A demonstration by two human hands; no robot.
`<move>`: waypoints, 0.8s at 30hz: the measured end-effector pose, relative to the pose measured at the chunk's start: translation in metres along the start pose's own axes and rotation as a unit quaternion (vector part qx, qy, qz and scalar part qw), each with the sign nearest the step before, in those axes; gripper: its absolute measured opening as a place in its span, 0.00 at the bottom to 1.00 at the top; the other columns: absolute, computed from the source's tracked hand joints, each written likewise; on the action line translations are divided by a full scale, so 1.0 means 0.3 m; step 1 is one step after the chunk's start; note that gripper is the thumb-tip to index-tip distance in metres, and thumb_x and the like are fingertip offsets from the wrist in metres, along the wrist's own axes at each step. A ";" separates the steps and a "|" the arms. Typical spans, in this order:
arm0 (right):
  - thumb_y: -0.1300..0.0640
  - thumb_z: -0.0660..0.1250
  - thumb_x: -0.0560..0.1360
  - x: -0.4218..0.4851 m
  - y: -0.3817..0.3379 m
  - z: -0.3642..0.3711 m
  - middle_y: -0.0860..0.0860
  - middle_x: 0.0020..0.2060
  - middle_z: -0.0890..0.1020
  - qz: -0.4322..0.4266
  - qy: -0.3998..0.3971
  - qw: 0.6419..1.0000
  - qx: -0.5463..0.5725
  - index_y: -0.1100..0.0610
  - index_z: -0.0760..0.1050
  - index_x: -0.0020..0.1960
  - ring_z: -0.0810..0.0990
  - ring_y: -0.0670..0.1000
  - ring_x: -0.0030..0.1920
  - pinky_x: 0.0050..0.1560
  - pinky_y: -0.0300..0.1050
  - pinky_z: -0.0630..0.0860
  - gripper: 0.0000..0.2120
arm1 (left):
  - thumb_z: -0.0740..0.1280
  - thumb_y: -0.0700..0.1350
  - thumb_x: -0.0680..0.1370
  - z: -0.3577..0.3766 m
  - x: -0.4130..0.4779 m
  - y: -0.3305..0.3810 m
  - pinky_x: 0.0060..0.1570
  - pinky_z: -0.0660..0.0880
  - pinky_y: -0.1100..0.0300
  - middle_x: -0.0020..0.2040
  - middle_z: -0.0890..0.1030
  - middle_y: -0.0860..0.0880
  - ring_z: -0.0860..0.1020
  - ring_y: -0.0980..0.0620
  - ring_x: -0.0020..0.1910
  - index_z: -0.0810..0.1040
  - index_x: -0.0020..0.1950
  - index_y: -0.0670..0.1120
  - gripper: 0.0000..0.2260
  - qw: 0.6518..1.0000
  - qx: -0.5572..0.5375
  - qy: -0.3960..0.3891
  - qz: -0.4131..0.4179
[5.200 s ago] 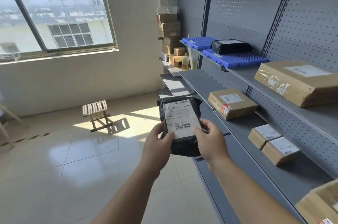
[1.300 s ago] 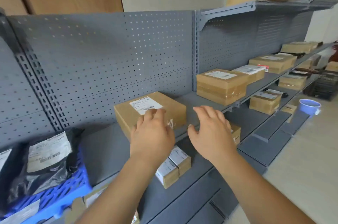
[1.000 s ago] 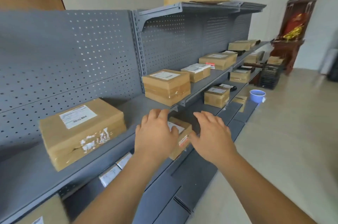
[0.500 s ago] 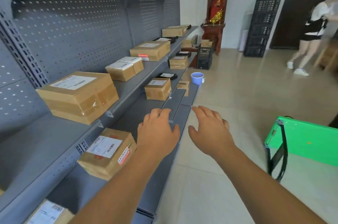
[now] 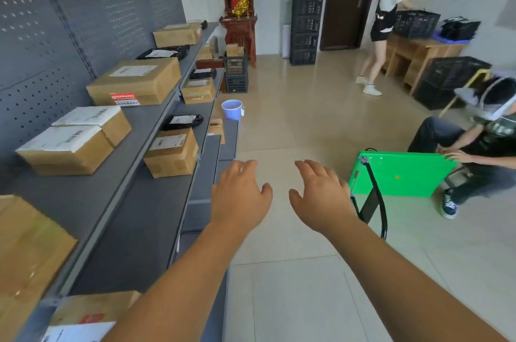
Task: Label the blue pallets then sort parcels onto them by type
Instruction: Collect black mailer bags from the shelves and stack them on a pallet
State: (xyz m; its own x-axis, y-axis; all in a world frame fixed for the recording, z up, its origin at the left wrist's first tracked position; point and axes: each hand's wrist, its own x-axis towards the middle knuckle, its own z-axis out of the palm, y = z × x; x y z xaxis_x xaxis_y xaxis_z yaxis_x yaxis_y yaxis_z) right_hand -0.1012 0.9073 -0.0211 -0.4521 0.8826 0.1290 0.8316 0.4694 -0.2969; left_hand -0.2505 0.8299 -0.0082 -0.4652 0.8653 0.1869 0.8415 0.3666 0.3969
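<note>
My left hand [image 5: 240, 196] and my right hand [image 5: 321, 196] hover side by side above the floor, fingers relaxed, holding nothing. To their left runs a grey shelf rack [image 5: 117, 182] carrying brown cardboard parcels, among them a large box [image 5: 136, 81], two white-labelled boxes [image 5: 72, 137] and a smaller box [image 5: 171, 154] on the lower shelf. Black bag parcels lie on the lower shelf [image 5: 184, 121] and farther along the upper one [image 5: 164, 53]. No blue pallet is in view.
A blue cup [image 5: 232, 109] sits at the lower shelf's edge. A green board [image 5: 402, 174] stands on the floor at right, held by a seated person [image 5: 480, 143]. Another person [image 5: 385, 20] stands by a wooden desk. Black crates [image 5: 305, 20] are stacked by the door.
The black bag parcel I held went onto the blue pallet. My view has swung right along the rack, away from the pallet, and both empty hands now hover over the floor.
</note>
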 end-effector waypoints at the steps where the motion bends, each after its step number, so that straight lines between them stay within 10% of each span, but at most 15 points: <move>1: 0.44 0.60 0.79 0.028 0.010 0.008 0.46 0.78 0.63 0.010 -0.001 1.000 -0.002 0.47 0.58 0.79 0.61 0.53 0.76 0.72 0.58 0.61 0.30 | 0.63 0.56 0.80 0.018 0.038 0.001 0.60 0.70 0.47 0.71 0.72 0.49 0.71 0.44 0.67 0.68 0.74 0.52 0.22 1.000 0.002 -0.009 0.007; 24: 0.44 0.60 0.79 1.232 0.324 0.162 0.47 0.78 0.63 -0.016 -0.041 0.999 0.021 0.48 0.57 0.79 0.60 0.53 0.77 0.73 0.55 0.60 0.31 | 0.63 0.54 0.80 0.382 1.204 0.192 0.61 0.69 0.48 0.71 0.71 0.49 0.70 0.45 0.67 0.67 0.75 0.52 0.23 0.999 0.030 -0.032 -0.014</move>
State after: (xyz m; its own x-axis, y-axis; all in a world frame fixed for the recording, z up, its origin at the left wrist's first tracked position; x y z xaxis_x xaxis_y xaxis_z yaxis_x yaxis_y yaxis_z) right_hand -0.2031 1.2779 -0.0484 -0.5038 0.8616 0.0618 0.8032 0.4935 -0.3337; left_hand -0.3387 1.2028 -0.0208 -0.4720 0.8737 0.1173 0.8441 0.4095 0.3462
